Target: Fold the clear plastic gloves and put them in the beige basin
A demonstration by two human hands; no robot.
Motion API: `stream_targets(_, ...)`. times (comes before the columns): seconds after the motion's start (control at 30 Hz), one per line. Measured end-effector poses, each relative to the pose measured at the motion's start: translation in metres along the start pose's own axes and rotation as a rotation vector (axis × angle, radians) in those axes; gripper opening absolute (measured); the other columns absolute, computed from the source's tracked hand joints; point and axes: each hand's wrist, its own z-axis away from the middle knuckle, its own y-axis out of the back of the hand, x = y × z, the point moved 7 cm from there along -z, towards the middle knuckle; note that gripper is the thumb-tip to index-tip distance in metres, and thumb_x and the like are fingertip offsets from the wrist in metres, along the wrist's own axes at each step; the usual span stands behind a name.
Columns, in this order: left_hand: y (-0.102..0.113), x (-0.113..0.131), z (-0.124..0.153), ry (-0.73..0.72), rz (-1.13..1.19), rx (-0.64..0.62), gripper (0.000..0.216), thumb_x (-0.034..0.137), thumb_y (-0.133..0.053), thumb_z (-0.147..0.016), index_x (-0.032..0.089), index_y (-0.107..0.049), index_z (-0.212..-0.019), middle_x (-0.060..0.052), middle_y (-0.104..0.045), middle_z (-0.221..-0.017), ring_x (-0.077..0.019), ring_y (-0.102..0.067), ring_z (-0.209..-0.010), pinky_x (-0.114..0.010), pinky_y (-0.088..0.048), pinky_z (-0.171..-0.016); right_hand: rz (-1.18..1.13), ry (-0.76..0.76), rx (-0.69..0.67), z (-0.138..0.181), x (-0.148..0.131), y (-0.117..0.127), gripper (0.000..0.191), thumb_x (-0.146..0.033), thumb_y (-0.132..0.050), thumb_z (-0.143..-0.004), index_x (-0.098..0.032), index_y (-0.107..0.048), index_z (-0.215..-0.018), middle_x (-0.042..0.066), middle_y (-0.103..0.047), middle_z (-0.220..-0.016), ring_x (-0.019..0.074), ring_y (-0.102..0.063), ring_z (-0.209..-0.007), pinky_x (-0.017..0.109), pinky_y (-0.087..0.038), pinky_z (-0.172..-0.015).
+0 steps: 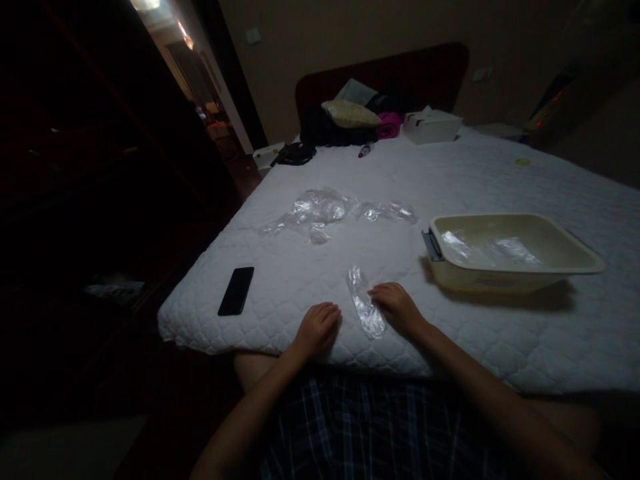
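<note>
A strip of clear plastic (364,303), apparently a folded plastic bag, lies on the white quilted mattress (300,287) near its front edge. My right hand (397,307) is at the strip's right side, its bent fingers closed at the edge of the plastic. Left of the strip, apart from it, my left hand (317,327) rests on the mattress, fingers loosely stretched and holding nothing. Farther back spreads a heap of crumpled clear plastic bags (323,207). To the right stands a cream plastic tub (500,279) with a grey handle and flat clear plastic pieces (517,251) inside.
A black phone (236,291) lies at the left of the mattress. Toward the headboard (390,73) are a pile of clothes and a cushion (351,113), a white box (433,127) and a dark bag (296,153). A small yellow item (523,161) lies at the far right.
</note>
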Motion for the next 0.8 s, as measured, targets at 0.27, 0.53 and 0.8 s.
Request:
stream_targets(0.27,-0.008,-0.002,-0.028,-0.132,-0.052,0.07,0.029,0.019,-0.042,-0.086,0.02,-0.05,-0.113,-0.012,-0.058,-0.113,-0.0205,-0.053,-0.106,-0.038,-0.048,-0.082,-0.186,-0.015,0.047,0.006,0.015,-0.005,0.019,-0.017,-0.045,-0.082,-0.02,-0.063,-0.09,0.006,-0.066,-0.096,0.0188,-0.058,-0.094,0.039,-0.044,-0.081)
stream_targets(0.53,-0.029,-0.003,-0.046,-0.004,0.123,0.068,0.026,0.024,-0.042,-0.087,0.017,-0.057,-0.106,-0.012,-0.06,-0.11,-0.0193,-0.055,-0.105,-0.037,-0.049,-0.085,-0.142,-0.041,0.058,0.014,0.017,0.001,0.027,-0.02,-0.043,-0.085,-0.022,-0.056,-0.108,0.008,-0.059,-0.113,0.0198,-0.054,-0.105,0.041,-0.045,-0.085)
stream_targets(0.8,-0.032,-0.005,-0.044,0.057,0.241,0.081,0.024,0.023,-0.044,-0.085,0.017,-0.059,-0.103,-0.01,-0.06,-0.11,-0.018,-0.054,-0.106,-0.038,-0.048,-0.088,-0.1,-0.005,0.051,0.014,0.015,-0.002,0.03,-0.017,-0.044,-0.084,-0.021,-0.054,-0.112,0.008,-0.059,-0.113,0.0184,-0.054,-0.104,0.038,-0.045,-0.085)
